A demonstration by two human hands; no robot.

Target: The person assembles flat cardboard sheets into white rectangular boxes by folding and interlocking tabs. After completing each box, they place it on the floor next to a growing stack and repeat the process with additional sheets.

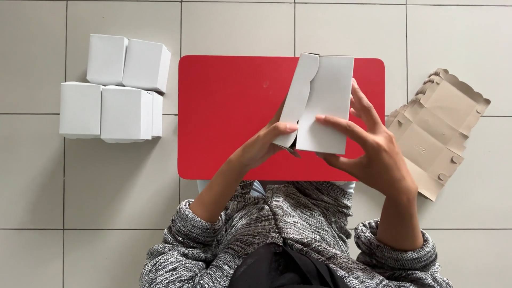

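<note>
I hold a half-folded white cardboard box (322,101) above a red table top (229,117). My left hand (264,144) grips its lower left corner, thumb on the curved side flap. My right hand (368,146) supports it from the right, with the forefinger laid across the front panel and the other fingers spread behind. The box is tilted slightly, its flap bent outward on the left side.
Several finished white boxes (117,88) stand grouped on the tiled floor to the left of the table. A stack of flat, unfolded brown-backed cardboard blanks (437,130) lies on the floor at the right. My grey knitted sleeves fill the bottom of the view.
</note>
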